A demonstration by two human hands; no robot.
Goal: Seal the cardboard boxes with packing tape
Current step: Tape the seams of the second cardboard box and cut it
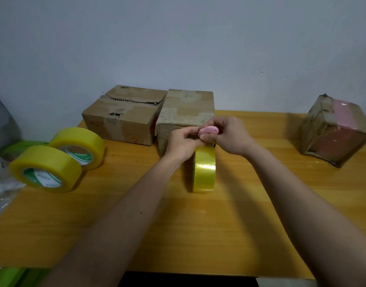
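A yellow tape roll [204, 170] stands on edge on the wooden table [198, 224], just in front of a small cardboard box [186, 112]. Above the roll, my left hand [182, 143] curls its fingers at the roll's top, where the tape end seems pinched. My right hand [229, 135] pinches a small pink cutter [208, 130] right beside the left fingers. A wider cardboard box [124, 117] with a torn top seam sits left of the small one. A third box [335, 129], wrapped in tape with a pink face, stands at the far right.
Two more yellow tape rolls [45, 168] [80, 146] lie at the table's left, with a green roll [18, 147] behind them. Crumpled clear plastic [2, 183] hangs over the left edge. A grey wall rises behind the boxes.
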